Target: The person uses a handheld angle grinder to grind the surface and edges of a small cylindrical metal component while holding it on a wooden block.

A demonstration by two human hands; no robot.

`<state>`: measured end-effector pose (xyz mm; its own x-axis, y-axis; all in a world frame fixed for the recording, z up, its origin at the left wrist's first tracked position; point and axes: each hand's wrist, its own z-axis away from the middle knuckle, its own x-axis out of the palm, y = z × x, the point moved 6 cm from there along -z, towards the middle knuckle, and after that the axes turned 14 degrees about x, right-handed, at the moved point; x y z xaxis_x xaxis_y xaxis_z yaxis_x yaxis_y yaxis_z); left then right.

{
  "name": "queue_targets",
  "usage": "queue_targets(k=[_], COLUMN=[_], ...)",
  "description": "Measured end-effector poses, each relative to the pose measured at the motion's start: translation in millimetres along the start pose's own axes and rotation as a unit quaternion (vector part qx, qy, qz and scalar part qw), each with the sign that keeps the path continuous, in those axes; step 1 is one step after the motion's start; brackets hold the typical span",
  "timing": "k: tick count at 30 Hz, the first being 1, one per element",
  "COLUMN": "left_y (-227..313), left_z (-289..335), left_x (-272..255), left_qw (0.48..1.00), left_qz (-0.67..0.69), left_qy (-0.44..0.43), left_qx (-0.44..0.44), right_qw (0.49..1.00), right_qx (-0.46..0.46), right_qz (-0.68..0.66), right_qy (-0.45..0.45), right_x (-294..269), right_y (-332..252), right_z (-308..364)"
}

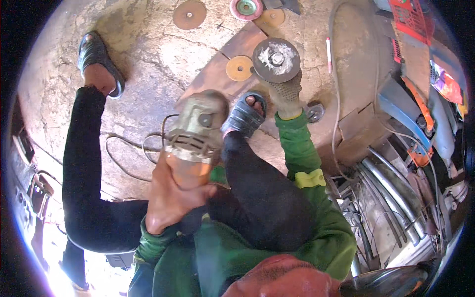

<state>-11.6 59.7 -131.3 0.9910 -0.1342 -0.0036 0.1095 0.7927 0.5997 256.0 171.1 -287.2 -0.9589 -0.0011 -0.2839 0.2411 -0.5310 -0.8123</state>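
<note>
My bare left hand [170, 198] grips the body of a green and orange angle grinder [195, 131], its head pointing away from me with no disc on the spindle. My right hand [288, 94], in a knitted glove, holds up a round grey grinding disc [276, 59] with a nut at its centre, above and to the right of the grinder. The grinder's cable [128, 146] loops on the ground to the left. My legs in black trousers and grey sandals [245, 116] lie under both hands.
Several worn discs [189, 14] lie on the cracked concrete floor at the top, one pink and green [246, 8], another orange [239, 68] on a rusty plate. A flange [314, 112] lies by my right wrist. Metal pipes [396, 183] and scrap are piled at the right.
</note>
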Motion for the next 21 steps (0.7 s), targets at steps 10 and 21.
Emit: queue_targets(k=[10,21], left_y=[27,26], left_z=[-7,-4], left_x=[24,18], left_qw=[0.995,0.997], left_qz=[-0.048,-0.031], left_qy=[-0.017,-0.008], left_qx=[0.084,0.07], right_qw=[0.966,0.959], right_qx=[-0.189,-0.202], right_qz=[-0.115,-0.096], right_qy=[-0.13,-0.173], right_x=[37,43], right_y=[-16,-36], right_z=[4,12])
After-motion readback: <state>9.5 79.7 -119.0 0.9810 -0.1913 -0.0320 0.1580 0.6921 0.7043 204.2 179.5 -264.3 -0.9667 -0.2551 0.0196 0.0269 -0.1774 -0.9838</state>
